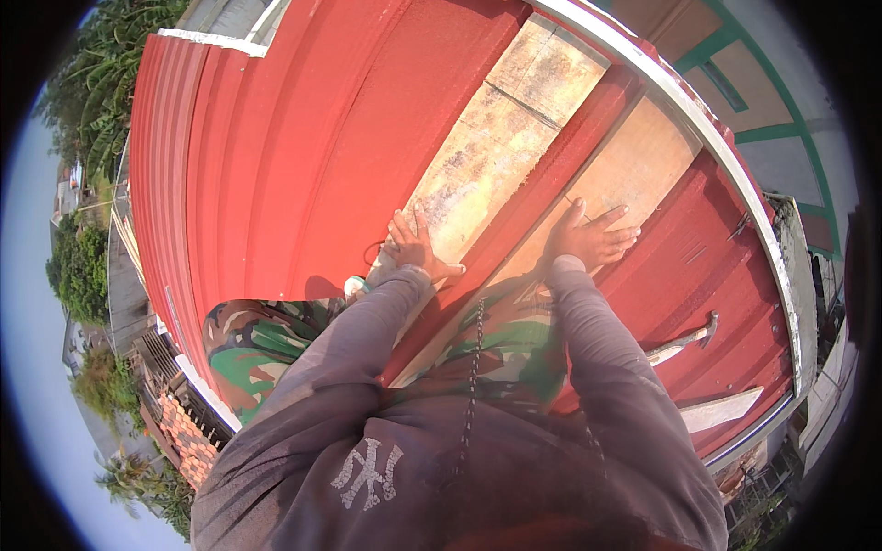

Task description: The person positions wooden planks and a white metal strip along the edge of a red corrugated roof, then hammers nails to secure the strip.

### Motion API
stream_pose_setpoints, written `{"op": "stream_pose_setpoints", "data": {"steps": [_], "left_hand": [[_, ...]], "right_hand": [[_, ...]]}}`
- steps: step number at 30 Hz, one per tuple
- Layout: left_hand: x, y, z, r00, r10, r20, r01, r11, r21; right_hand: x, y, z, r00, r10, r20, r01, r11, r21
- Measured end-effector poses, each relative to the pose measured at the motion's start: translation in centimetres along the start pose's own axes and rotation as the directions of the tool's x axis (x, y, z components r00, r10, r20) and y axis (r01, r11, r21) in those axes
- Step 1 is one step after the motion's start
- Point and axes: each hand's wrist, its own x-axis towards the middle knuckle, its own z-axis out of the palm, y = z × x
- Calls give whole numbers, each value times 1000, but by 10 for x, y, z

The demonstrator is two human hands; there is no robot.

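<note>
My left hand (418, 246) lies spread on a long, weathered, pale wooden board (505, 138) with dark stains and a dark line across its far part. The fingers of my right hand (595, 237) are spread too, resting on a second, smoother tan board (648, 151). Both boards lie side by side, slanting away to the right, on a red ribbed metal roof (340, 119). A strip of red metal shows between them. Neither hand holds anything. A small whitish-green object (355, 288), its kind unclear, shows beside my left forearm.
A claw hammer (687, 338) lies on the roof right of my right forearm, with a short wood offcut (723, 410) nearer me. White trim (735, 174) edges the roof at right. Beyond are a green-framed building (776, 133), trees (81, 275) and a tiled roof (186, 439) below.
</note>
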Motion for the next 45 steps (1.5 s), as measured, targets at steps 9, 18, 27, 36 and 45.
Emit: {"op": "stream_pose_setpoints", "data": {"steps": [9, 18, 27, 36, 45], "left_hand": [[-3, 2, -12, 1000, 0, -8, 0, 1000, 4], [-11, -14, 5, 989, 87, -123, -80, 995, 55], [-6, -18, 14, 943, 177, -282, -177, 984, 25], [2, -19, 23, 942, 193, -273, -235, 964, -127], [25, 50, -35, 924, 201, -326, -272, 943, -189]], "right_hand": [[-2, -5, -12, 999, 32, -16, -32, 998, 47], [4, -2, -19, 999, -12, 48, 14, 999, -31], [4, -3, -25, 997, 24, 74, -26, 999, 22], [2, 0, -22, 998, 17, 66, -20, 999, 47], [4, 0, -23, 999, 3, 38, -6, 998, 67]]}}
